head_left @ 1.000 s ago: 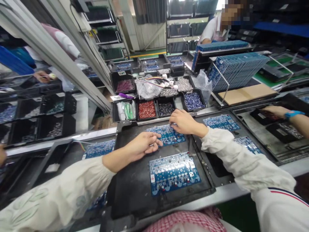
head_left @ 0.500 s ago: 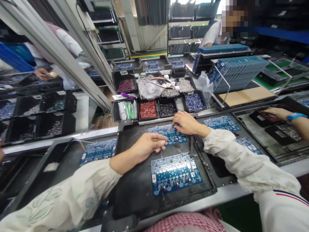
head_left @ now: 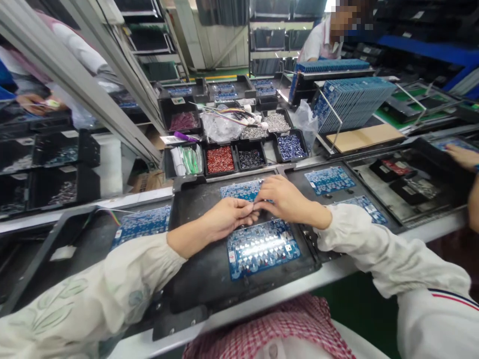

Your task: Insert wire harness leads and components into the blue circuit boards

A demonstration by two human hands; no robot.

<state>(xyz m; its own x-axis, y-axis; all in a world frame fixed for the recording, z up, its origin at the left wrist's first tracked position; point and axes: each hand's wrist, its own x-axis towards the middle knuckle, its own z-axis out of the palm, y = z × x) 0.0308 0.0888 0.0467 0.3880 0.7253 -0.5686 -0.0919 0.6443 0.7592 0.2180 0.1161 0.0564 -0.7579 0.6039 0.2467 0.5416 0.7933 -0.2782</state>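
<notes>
Two blue circuit boards lie on a black carrier tray (head_left: 194,279) in front of me: a far board (head_left: 239,190) and a near board (head_left: 262,248). My left hand (head_left: 228,217) and my right hand (head_left: 282,199) meet fingertip to fingertip between the two boards. Both hands have their fingers pinched together. What they pinch is too small to make out; it looks like tiny parts cupped in the left hand.
Black bins behind the tray hold red parts (head_left: 220,158), dark parts (head_left: 251,158), blue parts (head_left: 290,147) and a bag of wires (head_left: 220,127). More carriers with boards (head_left: 329,179) sit left and right. A rack of blue boards (head_left: 352,102) stands back right. Another person's hand (head_left: 464,157) reaches in at far right.
My right hand has drawn back from the far board's rear edge toward my left hand, and the fingertips now meet. The view has shifted slightly.
</notes>
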